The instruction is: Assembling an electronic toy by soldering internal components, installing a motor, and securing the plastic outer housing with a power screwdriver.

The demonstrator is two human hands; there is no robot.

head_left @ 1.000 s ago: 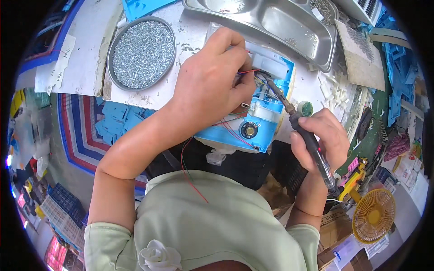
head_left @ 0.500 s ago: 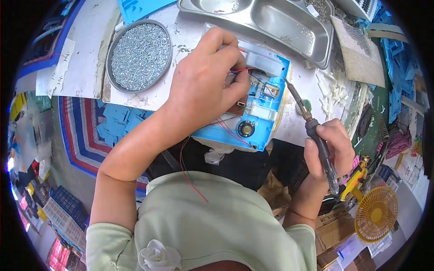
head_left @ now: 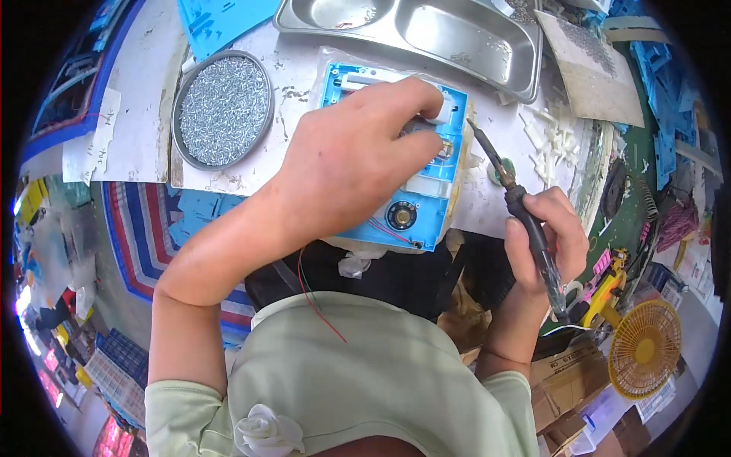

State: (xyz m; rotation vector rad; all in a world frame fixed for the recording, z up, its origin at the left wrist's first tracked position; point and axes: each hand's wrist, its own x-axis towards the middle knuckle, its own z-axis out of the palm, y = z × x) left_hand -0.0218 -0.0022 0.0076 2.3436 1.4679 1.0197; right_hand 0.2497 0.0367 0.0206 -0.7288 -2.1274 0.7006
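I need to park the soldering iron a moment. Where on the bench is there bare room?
Bare white bench lies between the round screw tray and the blue housing. Right of the housing it is crowded: white plastic bits and the soldering iron.

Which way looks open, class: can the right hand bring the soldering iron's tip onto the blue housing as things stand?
Probably yes: the soldering iron in the right hand points at the blue housing, whose right edge lies bare beside the left hand.

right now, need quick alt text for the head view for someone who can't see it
A person's left hand presses on a blue plastic housing on a white table while the right hand grips a soldering iron, its tip just off the housing's right edge. A round tray of screws and a steel tray lie beyond.
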